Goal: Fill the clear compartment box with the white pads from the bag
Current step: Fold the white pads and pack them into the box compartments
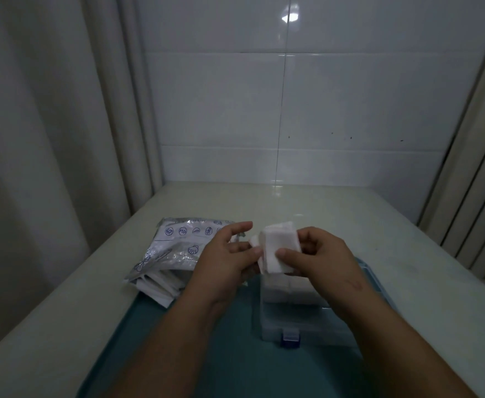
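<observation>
Right hand pinches white pads over clear compartment box | left hand half-spread at stack edge, hold unclear | risk: loose pads fan, miss compartment.

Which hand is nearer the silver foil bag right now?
Left. The left hand overlaps the silver foil bag at its right edge in this view; the right hand is farther right, gripping the stack of white pads above the clear compartment box.

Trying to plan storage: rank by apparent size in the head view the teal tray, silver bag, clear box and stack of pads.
1. teal tray
2. silver bag and clear box: look alike, and the box is partly hidden
3. stack of pads, smallest
</observation>
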{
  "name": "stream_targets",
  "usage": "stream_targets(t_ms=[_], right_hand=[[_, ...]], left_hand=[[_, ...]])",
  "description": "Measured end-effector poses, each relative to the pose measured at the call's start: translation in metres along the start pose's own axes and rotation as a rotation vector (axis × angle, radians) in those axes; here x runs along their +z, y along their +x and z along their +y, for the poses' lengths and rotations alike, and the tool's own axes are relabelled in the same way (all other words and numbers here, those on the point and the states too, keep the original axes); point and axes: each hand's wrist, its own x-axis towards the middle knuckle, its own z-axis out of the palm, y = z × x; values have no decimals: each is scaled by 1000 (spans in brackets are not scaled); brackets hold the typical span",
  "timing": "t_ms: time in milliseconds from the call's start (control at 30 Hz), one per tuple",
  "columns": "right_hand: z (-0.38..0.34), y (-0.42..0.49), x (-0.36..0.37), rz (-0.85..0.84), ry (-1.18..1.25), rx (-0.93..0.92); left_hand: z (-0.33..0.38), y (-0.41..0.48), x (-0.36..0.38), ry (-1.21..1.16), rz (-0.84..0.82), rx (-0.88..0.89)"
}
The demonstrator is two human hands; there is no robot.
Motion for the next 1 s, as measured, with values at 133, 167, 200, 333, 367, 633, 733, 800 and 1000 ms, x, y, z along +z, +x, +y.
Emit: stream_targets(t_ms=[133, 167, 200, 333, 367, 633, 733, 800, 1000], right_hand=[[0, -1, 1, 19, 9, 29], [0, 0, -1, 36, 20, 32], [-1, 0, -3, 53, 36, 41], [-3, 2, -10, 71, 217, 103], [-4, 2, -10, 59, 220, 99], [-8, -4, -4, -58, 57, 29], [-8, -5, -1, -84, 24, 34], [-8, -5, -1, -90, 24, 35], [-8, -2, -10, -21, 241, 92]], left_hand=[[-2, 1, 0, 65, 60, 16], [-3, 2, -1, 93, 97, 33], [-4, 3, -2, 119, 133, 47], [-5, 5, -3, 165, 161, 60], [-6, 5, -3, 176, 155, 60], [-7, 1, -2, 321, 114, 105], [-6, -1, -1, 321, 93, 93], [-5, -1, 0, 306, 87, 91], [-6, 2, -3, 256, 116, 90]])
